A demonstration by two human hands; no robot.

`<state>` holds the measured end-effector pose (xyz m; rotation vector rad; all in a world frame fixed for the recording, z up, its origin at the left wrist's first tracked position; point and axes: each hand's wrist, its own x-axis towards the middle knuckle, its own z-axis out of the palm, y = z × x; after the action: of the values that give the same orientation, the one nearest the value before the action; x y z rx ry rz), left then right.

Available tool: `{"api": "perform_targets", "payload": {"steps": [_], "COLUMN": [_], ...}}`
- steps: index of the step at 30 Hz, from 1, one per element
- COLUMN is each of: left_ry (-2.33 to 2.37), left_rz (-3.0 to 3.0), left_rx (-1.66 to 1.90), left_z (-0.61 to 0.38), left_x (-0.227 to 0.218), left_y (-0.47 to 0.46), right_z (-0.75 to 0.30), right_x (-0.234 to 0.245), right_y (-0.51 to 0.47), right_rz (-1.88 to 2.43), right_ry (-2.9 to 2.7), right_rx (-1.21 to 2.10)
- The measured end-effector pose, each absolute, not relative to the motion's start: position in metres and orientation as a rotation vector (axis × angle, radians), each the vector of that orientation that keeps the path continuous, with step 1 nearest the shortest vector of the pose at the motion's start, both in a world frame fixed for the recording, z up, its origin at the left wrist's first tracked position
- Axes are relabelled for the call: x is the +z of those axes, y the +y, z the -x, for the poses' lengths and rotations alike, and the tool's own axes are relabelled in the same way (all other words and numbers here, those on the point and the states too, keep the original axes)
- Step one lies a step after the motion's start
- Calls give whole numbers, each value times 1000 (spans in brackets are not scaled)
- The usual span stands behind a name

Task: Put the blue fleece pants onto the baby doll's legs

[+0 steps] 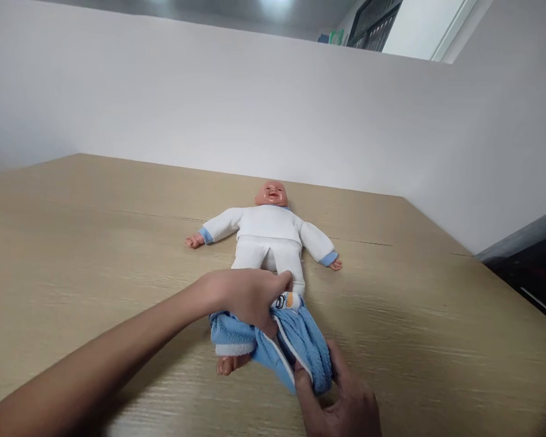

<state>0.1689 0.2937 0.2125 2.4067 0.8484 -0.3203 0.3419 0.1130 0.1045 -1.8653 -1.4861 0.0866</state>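
blue knitted trousers bunch at my doll's feet, pinched by left hand and right hand, its length running away from me.

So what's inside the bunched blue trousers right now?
The doll's lower legs run into the blue trousers; one bare foot sticks out. The other foot is hidden by fabric, the left hand and the right hand.

left hand: arm stretched forward, fingers curled shut in a grip; right hand: kept low, thumb and fingers pinched closed
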Motion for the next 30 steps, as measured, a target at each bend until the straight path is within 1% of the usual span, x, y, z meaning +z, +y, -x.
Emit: {"api": "perform_targets", "payload": {"steps": [5,8,11,16,18,25,27,30], "left_ry": [917,869,803,642,616,679,660,610], "left_rz": [-2500,-2502,-2466,-2210,-2122,-1946,-1932,-1919], "left_rx": [-387,-403,-336,-135,-40,168,252,382], "left_z": [-175,-178,-177,-168,-164,-155,-153,-152], "left_x": [212,210,204,193,193,197,192,183], "left_y": [282,282,289,302,302,286,285,284], "right_z": [-343,-342,-339,-338,-342,-366,-372,-376], "right_x": [96,90,89,93,94,96,97,104], "right_y": [116,116,114,110,111,135,147,163], "right_rz": [1749,1712,1711,1596,1557,1422,1383,1309], "right_ry": [-1509,-1459,-1368,-1069,-946,-895,-920,-976], "right_rx": [-29,22,240,776,919,1175,1189,1123]}}
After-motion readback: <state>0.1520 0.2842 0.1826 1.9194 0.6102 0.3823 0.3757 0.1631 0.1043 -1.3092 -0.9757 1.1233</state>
